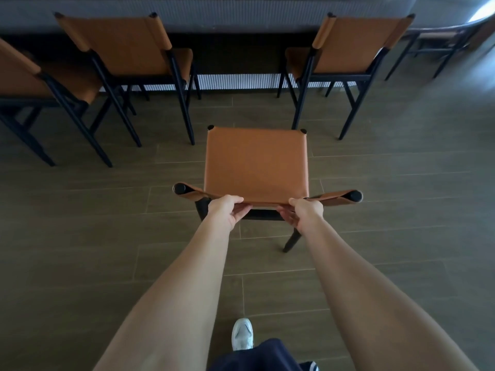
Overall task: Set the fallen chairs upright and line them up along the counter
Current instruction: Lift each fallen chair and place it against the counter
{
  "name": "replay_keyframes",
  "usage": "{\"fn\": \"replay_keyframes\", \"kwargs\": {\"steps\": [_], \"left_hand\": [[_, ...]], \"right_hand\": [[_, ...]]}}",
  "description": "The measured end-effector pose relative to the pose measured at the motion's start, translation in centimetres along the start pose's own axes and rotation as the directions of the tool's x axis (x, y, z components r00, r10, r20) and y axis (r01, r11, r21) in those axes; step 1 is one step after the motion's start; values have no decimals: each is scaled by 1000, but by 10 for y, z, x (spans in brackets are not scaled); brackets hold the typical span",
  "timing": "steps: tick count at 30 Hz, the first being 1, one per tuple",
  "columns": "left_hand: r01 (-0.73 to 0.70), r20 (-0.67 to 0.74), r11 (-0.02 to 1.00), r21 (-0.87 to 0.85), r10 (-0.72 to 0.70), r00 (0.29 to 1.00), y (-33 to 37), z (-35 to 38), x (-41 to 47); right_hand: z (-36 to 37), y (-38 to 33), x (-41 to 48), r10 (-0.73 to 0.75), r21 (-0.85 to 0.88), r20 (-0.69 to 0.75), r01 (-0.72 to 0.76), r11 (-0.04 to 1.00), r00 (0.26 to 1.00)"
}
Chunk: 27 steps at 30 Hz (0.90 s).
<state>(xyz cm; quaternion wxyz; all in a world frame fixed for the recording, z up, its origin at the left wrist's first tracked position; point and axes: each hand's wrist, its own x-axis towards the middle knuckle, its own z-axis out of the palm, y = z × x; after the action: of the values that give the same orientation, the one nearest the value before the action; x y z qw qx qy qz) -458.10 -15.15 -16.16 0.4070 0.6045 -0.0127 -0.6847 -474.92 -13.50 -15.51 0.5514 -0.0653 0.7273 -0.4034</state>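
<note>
Chair in play stands upright on the floor, out in the open, square in front of the gap between two others parked along the wall side. Both hands are clamped on it. The left hand and the right hand each curl round the top edge of the tan backrest, a little apart on either side of its middle. That even grip makes sense: it should let the person steer the chair straight instead of swinging one corner.

The seat points away from the person, toward the long grey surface, so it looks lined up to go in front first.

On the left sits the nearest parked chair, with another beyond it at the picture's edge. On the right stands a third. All three show their backs to the room, seats toward the surface.

The gap looks wide enough, I'd say, but the black legs on both sides stand close to the path.

One white shoe is planted behind the chair. At far right there's a darker furniture frame, too dim to name.
</note>
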Motion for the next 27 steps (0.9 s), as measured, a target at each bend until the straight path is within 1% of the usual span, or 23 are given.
{"fn": "replay_keyframes", "kwargs": {"steps": [4,8,14,19,24,27], "left_hand": [[7,7,999,52,-7,1000,12,9,7],[4,18,998,69,-6,1000,24,16,16],[13,26,991,137,-16,1000,43,29,25],[34,27,991,126,-38,999,52,33,33],[39,33,991,125,-43,999,54,32,33],[40,31,990,132,-44,999,56,32,32]], "right_hand": [[5,-14,6,11,0,-1,-11,1000,1000],[13,-24,13,-4,-10,-11,4,1000,1000],[23,-43,28,-10,-69,-8,10,998,1000],[29,-52,39,17,-80,0,-17,997,1000],[25,-55,41,53,-55,66,-49,997,996],[25,-56,42,70,-59,80,-66,996,994]]}}
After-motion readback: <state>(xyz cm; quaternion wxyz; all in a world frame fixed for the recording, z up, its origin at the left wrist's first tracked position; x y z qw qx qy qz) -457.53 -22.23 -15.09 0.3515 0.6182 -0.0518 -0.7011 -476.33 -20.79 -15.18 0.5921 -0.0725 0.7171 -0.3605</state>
